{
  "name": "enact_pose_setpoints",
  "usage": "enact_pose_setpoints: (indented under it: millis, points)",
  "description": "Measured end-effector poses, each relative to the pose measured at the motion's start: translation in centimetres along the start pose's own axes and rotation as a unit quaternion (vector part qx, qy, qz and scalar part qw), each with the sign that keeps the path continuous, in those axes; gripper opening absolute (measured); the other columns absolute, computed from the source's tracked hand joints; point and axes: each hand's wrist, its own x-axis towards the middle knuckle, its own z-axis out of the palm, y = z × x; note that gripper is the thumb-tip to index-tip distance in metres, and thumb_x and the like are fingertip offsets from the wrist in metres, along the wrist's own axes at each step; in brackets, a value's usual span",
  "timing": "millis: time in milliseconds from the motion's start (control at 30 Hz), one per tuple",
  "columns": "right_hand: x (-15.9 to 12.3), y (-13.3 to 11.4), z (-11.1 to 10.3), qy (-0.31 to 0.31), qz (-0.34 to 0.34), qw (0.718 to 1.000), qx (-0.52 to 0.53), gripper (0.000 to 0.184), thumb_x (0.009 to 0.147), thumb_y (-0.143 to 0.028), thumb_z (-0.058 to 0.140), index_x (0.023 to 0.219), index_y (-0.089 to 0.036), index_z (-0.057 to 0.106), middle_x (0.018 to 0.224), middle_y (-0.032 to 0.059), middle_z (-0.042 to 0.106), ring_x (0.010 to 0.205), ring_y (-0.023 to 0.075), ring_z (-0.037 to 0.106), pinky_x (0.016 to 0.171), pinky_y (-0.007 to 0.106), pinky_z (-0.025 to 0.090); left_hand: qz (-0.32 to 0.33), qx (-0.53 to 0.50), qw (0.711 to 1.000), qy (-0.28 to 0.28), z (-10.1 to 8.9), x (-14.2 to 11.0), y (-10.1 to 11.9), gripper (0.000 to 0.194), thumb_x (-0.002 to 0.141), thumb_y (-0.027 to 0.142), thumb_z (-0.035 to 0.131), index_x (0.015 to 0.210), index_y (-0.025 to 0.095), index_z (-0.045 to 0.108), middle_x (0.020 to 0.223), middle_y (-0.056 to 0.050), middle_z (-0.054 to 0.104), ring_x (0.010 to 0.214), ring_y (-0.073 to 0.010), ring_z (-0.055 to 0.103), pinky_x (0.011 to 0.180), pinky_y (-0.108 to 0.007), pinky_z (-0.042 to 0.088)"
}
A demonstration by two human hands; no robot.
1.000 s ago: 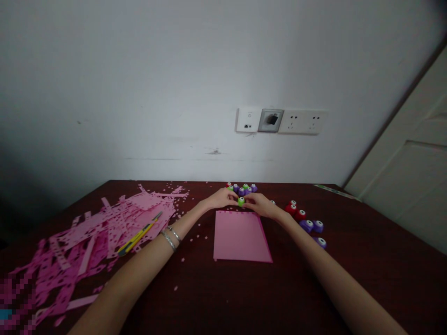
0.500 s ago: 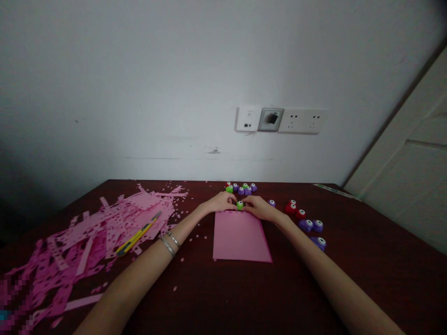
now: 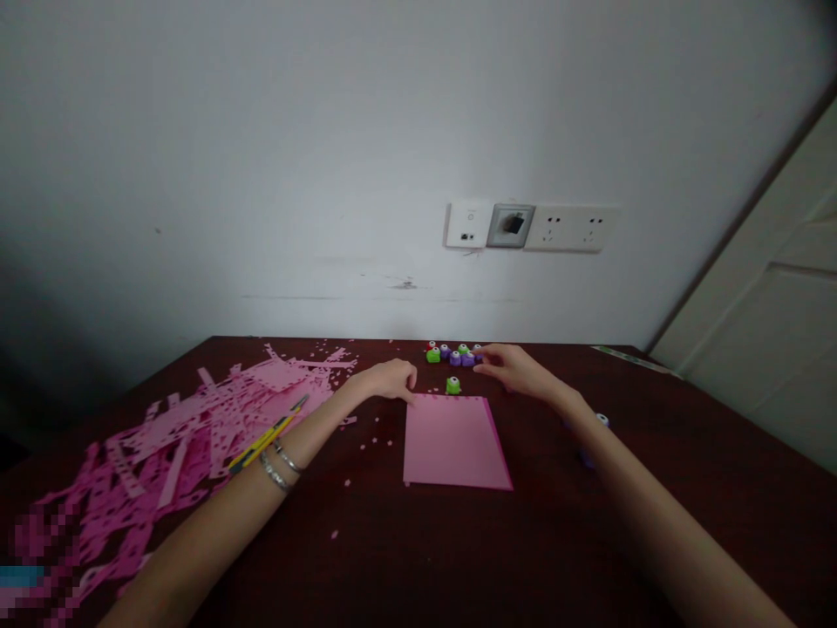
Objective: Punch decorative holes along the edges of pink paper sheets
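A stack of pink paper (image 3: 454,440) lies on the dark table, with small cut-outs along its far edge. At its far left corner is my left hand (image 3: 387,380), fingers curled and the thumb apart from them, its tip at the corner; I see nothing held. A green craft punch (image 3: 453,386) stands free at the far edge of the paper. My right hand (image 3: 520,371) hovers right of it, thumb and fingers apart and holding nothing, fingertips near a purple craft punch (image 3: 468,358) in the group at the back.
Pink punched paper strips (image 3: 189,436) are heaped on the left, with a yellow utility knife (image 3: 268,436) beside my left forearm. Tiny pink cut-outs (image 3: 375,440) are scattered around. More punches, partly hidden, stand by my right forearm. Wall sockets (image 3: 562,228) are behind the table.
Both hands have let go of the green punch, which now stands alone. My left hand has moved left to the paper's corner; my right has moved right and away, toward the back punches.
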Motion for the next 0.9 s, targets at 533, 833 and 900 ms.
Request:
enact_pose_setpoints:
  millis: [533, 833, 900]
  points:
    - [-0.7, 0.1, 0.7, -0.089, 0.065, 0.994, 0.021, 0.036, 0.079, -0.028, 0.056, 0.112, -0.015, 0.056, 0.07, -0.0009, 0.053, 0.041, 0.0039, 0.043, 0.033, 0.016, 0.04, 0.028, -0.073, 0.997, -0.023, 1.4, 1.0, -2.1, 0.026, 0.06, 0.037, 0.068, 0.069, 0.013, 0.063, 0.067, -0.001, 0.061, 0.059, -0.0116, 0.051, 0.052, -0.021, 0.033]
    - [-0.7, -0.4, 1.1, -0.141, 0.082, 0.986, 0.022, 0.036, 0.078, -0.026, 0.056, 0.112, -0.013, 0.055, 0.074, 0.0021, 0.055, 0.047, 0.0062, 0.048, 0.036, 0.018, 0.046, 0.028, -0.107, 0.993, -0.03, 1.4, 1.7, -2.9, 0.021, 0.062, 0.033, 0.066, 0.064, 0.012, 0.064, 0.059, -0.001, 0.06, 0.056, -0.0104, 0.049, 0.053, -0.021, 0.032]
    - [-0.8, -0.4, 1.2, -0.159, 0.091, 0.983, 0.025, 0.037, 0.078, -0.025, 0.056, 0.112, -0.013, 0.055, 0.076, 0.0034, 0.057, 0.05, 0.0081, 0.051, 0.037, 0.019, 0.047, 0.033, -0.112, 0.993, -0.03, 1.3, 1.7, -3.0, 0.02, 0.063, 0.031, 0.065, 0.065, 0.012, 0.065, 0.059, -0.001, 0.06, 0.056, -0.0102, 0.049, 0.053, -0.021, 0.032]
